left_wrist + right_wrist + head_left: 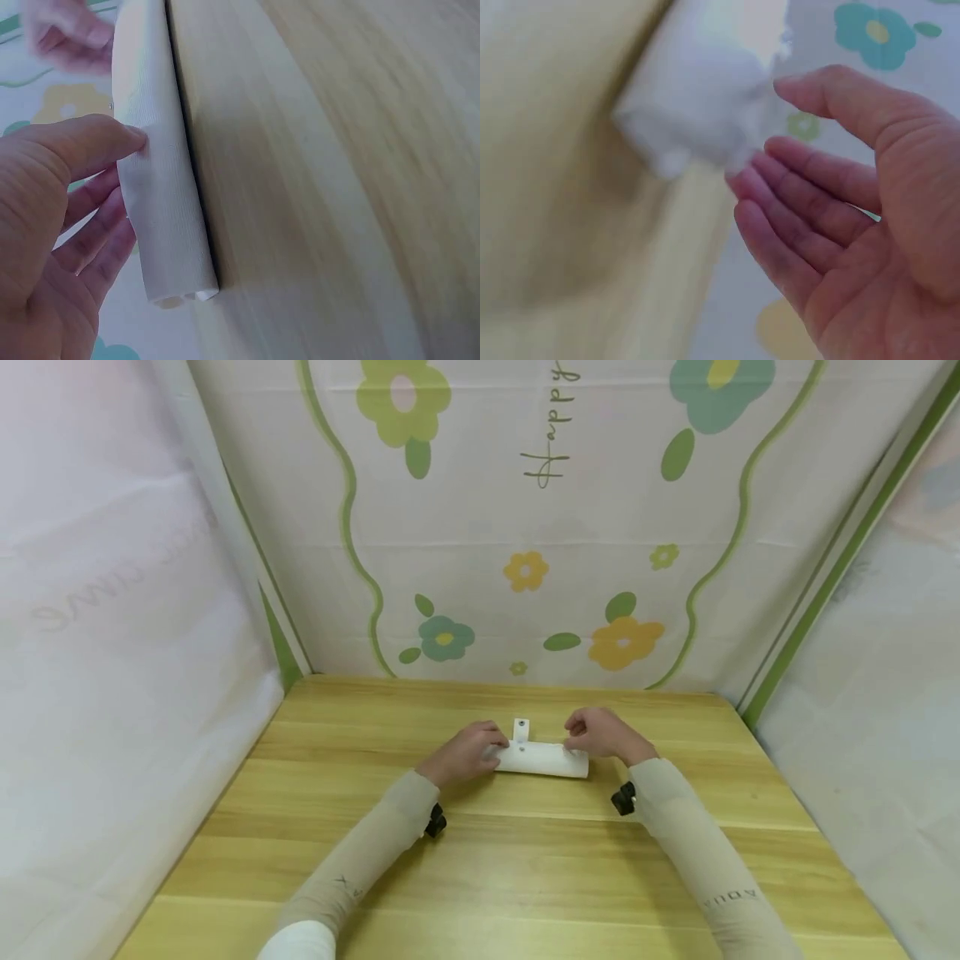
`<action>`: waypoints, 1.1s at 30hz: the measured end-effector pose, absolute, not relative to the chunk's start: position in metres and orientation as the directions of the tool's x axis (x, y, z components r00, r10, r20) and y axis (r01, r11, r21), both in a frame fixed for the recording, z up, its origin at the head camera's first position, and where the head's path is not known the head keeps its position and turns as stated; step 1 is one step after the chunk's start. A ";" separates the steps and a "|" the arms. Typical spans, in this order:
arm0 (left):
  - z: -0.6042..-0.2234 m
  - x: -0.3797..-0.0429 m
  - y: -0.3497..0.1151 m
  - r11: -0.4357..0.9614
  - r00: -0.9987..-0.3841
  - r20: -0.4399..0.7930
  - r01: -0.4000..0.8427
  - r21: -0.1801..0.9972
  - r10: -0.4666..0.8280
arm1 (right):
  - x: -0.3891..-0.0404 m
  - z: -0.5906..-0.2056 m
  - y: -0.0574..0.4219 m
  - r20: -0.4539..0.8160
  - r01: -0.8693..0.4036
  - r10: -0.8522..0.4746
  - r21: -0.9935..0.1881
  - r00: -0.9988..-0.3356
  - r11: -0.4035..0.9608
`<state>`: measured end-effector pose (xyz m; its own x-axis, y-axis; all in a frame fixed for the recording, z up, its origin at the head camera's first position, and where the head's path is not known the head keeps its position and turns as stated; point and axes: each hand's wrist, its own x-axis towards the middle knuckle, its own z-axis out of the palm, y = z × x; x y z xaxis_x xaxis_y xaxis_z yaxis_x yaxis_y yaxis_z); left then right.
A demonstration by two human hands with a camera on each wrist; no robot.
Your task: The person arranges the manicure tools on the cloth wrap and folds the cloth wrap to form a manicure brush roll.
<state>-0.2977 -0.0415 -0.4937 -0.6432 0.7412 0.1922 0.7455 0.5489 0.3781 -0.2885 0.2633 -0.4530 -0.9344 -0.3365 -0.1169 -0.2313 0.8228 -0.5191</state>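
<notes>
A white roll (pixel 543 761) of finely ribbed, soft-looking material lies crosswise on the wooden table. From its far side sticks out a short white strap (pixel 521 730) with a metal snap; a second snap shows on the roll. My left hand (pixel 467 753) holds the roll's left part, its thumb on top and fingers behind, as the left wrist view shows. At the right end is my right hand (pixel 603 733). In the right wrist view its fingers are loosely bent beside the blurred roll (pixel 697 82), thumb apart, gripping nothing; whether the fingertips touch the roll I cannot tell.
Around the wooden table (pixel 465 877) hang pale cloth walls. The back cloth (pixel 450 527) with printed flowers meets the table's far edge just beyond the hands. Small black devices (pixel 623 798) are worn at both wrists.
</notes>
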 end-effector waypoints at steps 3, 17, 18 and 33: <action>-0.493 -0.298 -0.040 0.540 -0.641 0.202 0.747 0.389 0.741 | -0.299 -0.447 0.241 -0.094 -0.292 -0.379 -0.479 -0.920 0.828; -0.495 -0.303 -0.034 0.534 -0.647 0.173 0.728 0.430 0.743 | -0.314 -0.467 0.201 0.014 -0.329 -0.381 -0.535 -0.924 0.778; -0.495 -0.304 -0.035 0.535 -0.649 0.166 0.723 0.436 0.742 | -0.312 -0.466 0.201 0.027 -0.346 -0.395 -0.536 -0.918 0.770; -0.495 -0.313 -0.044 0.550 -0.657 0.093 0.691 0.469 0.748 | -0.287 -0.473 0.197 0.172 -0.532 -0.514 -0.445 -0.840 0.720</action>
<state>-0.3135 -0.0439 -0.4950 -0.6573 0.7479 0.0925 0.6915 0.5497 0.4688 -0.2868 0.1966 -0.4734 -0.8403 -0.5140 0.1724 -0.5319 0.7203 -0.4453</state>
